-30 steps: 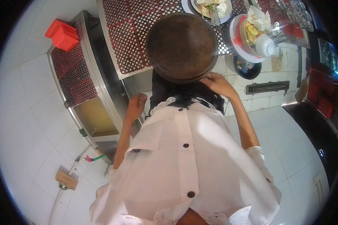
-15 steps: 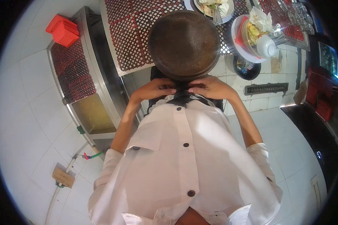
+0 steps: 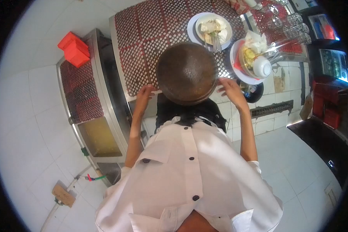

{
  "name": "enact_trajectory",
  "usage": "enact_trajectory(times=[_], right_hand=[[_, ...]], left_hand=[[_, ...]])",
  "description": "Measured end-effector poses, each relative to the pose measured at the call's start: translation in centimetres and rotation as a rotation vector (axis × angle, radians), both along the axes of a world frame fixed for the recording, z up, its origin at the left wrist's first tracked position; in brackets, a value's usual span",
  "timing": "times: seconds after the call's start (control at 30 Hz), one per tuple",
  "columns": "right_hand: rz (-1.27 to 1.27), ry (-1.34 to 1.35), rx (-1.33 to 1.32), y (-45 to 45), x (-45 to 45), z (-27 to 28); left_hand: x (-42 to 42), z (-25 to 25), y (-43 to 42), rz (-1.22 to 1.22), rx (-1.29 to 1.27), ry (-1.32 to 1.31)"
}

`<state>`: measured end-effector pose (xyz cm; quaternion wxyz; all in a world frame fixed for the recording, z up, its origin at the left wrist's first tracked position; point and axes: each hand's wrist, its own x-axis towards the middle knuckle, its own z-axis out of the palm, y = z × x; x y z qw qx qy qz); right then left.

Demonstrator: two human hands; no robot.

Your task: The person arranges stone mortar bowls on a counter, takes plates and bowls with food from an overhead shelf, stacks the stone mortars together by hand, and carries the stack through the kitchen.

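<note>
A round, dark brown, worn disc with a thick rim, like a tray [image 3: 186, 73], lies at the front edge of the counter, in front of my body. My left hand [image 3: 145, 94] is beside its left rim, with the fingers apart. On the other side, my right hand [image 3: 232, 92] is close to the right rim, fingers spread and pointing inward. Whether the fingertips touch the rim I cannot tell. Behind the disc stands a plate with leftover food and cutlery [image 3: 214, 29]. To its right is a stack of dishes with food scraps and crumpled tissue [image 3: 249, 58], topped by a white bowl [image 3: 261, 67].
Red perforated matting [image 3: 137, 58] covers the counter. Glasses [image 3: 295, 29] crowd the far right. A black bin [image 3: 255, 91] is below the counter's right side. At left are a metal sink [image 3: 100, 133] and red containers [image 3: 74, 50].
My hands have parted from in front of my waist and reached forward to either side of the disc. The view has tilted, showing more of the counter.
</note>
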<state>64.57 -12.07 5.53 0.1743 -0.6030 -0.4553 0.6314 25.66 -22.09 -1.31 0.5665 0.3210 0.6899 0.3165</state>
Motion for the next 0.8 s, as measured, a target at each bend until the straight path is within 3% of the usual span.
enact_trajectory(times=[0.07,0.17,0.23,0.3,0.33,0.43,0.47,0.6,0.7,0.8], right_hand=[[-0.202,0.117,0.139,0.9,-1.1,0.9],[-0.457,0.400,0.439,0.8,-5.3,3.3],[-0.290,0.246,0.598,-0.3,-7.9,4.8],[-0.431,0.080,0.835,-0.7,-10.6,3.9],[-0.517,0.151,0.775,-0.9,-10.9,4.0],[-0.601,0.291,0.705,-1.5,-10.5,3.7],[-0.605,0.301,0.747,-1.5,-10.4,3.4],[-0.616,0.278,0.940,-0.9,-10.2,3.2],[-0.559,0.248,0.983,-0.7,-9.7,4.0],[-0.505,0.283,0.936,-0.2,-9.0,3.2]], left_hand=[[-0.4,2.7,1.6,0.138,0.150,-0.185],[6.9,10.5,4.8,0.067,0.599,-0.015],[9.9,10.8,5.6,0.097,0.668,0.159],[12.0,10.6,6.2,0.102,0.734,0.311],[11.8,9.7,6.0,0.113,0.745,0.374],[12.9,11.0,6.1,0.138,0.782,0.179],[12.4,10.4,6.3,0.098,0.824,0.296],[12.7,9.8,6.6,0.147,0.881,0.159],[11.8,10.1,6.2,0.094,0.737,0.567],[11.1,11.4,6.1,0.037,0.640,0.590]])
